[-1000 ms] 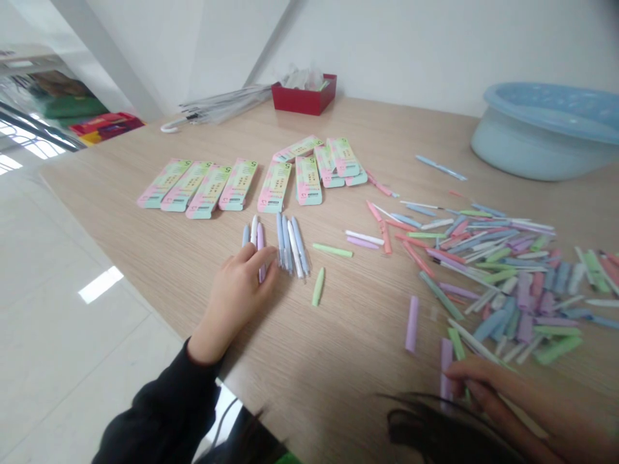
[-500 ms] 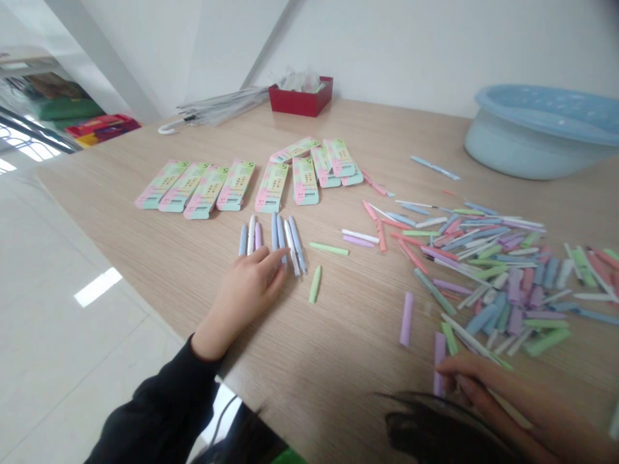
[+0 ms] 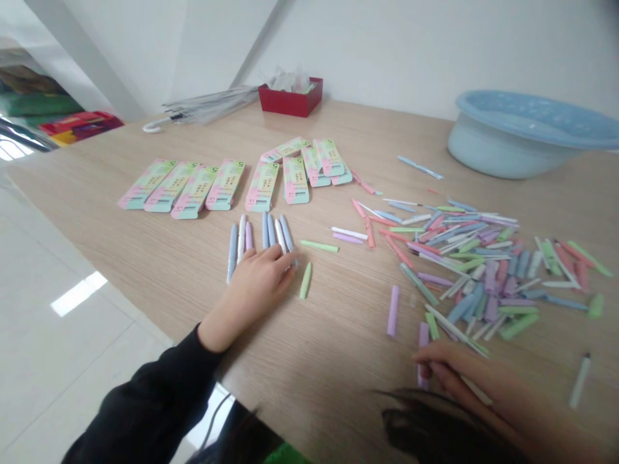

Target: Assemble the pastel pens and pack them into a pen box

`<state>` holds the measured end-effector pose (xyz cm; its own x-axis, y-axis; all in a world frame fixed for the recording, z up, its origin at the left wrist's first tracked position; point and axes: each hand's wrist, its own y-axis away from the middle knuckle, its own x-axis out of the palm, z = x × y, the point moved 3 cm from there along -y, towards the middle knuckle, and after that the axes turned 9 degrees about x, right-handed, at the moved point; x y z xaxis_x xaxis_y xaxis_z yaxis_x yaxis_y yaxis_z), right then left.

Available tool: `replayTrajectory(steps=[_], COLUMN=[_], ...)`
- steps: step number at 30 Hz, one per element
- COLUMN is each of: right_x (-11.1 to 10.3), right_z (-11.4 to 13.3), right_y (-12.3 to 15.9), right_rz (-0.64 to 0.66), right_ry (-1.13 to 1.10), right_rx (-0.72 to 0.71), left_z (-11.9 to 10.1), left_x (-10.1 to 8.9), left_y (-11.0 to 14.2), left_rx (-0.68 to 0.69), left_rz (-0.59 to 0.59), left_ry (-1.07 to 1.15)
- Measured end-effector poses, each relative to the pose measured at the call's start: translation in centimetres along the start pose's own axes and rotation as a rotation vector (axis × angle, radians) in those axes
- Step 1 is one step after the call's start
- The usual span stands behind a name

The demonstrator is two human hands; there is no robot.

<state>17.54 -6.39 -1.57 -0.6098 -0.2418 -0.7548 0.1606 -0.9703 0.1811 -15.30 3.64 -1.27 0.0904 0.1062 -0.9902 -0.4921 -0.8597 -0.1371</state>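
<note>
A: What is each hand doing?

B: The left hand (image 3: 256,274) lies over the lower ends of four pens (image 3: 271,231). Its fingers hide the contact, so I can't tell whether that grip is closed on anything. The right hand (image 3: 493,377) has its fingertips closed around a purple tube (image 3: 423,335), near the close edge of the worktop (image 3: 338,361).

A: Where could it go wrong?

B: On the left, I'd say a sideways drag could skew that row. Three more pens (image 3: 241,238) lie just beside the palm, so a careless wrist might roll them too. The green piece (image 3: 306,281) sits right by the fingertips and could get knocked.

A: And on the right?

B: The tube looks smooth and round; a loose pinch might let it slip. Another purple tube (image 3: 393,311) lies near it, and the loose heap (image 3: 491,277) is just beyond the hand, so similar colours could get mixed up. Dark strands (image 3: 411,425) hang across the bottom of the view, which might hide a slip.
</note>
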Motion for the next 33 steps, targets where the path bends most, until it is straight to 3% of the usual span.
replayTrajectory(steps=[3, 6, 10, 12, 15, 19, 21, 23, 28, 33], right_x=[-0.3, -1.2, -2.1, -2.0, -0.4, 3.2, 3.8, 3.2, -1.4, -4.7], right_z=[1.0, 2.4, 6.2, 8.5, 11.2, 12.9, 13.1, 12.7, 9.1, 5.2], right_y=[-0.1, -1.2, -6.2, -10.1, -15.7, -19.5, -19.7, -19.0, -15.1, -9.8], right_rz=[0.109, 0.158, 0.303, 0.242, 0.035, 0.040, 0.043, 0.026, 0.028, 0.069], right_ry=[-0.028, 0.040, 0.167, 0.272, 0.419, 0.503, 0.522, 0.512, 0.390, -0.218], right_rx=[-0.061, -0.119, -0.244, -0.334, -0.367, -0.334, -0.312, -0.284, -0.178, -0.049], left_z=[-1.1, -2.6, -4.0, -4.3, -4.3, -3.8, -3.6, -3.5, -3.8, -5.1], left_x=[-0.4, 0.0, 1.1, 1.3, 1.0, 0.0, -0.4, -0.6, -1.0, -0.6], left_y=[-0.1, -0.3, -1.0, -1.3, -1.1, -0.1, 0.3, 0.4, -0.8, -3.0], left_rx=[-0.067, -0.061, -0.030, -0.030, -0.051, -0.125, -0.148, -0.137, -0.112, -0.031], left_rz=[-0.040, 0.038, 0.090, 0.072, 0.034, -0.068, -0.135, -0.174, -0.097, 0.036], left_ry=[0.002, -0.015, -0.032, -0.024, -0.021, 0.071, 0.235, 0.436, 0.864, 1.346])
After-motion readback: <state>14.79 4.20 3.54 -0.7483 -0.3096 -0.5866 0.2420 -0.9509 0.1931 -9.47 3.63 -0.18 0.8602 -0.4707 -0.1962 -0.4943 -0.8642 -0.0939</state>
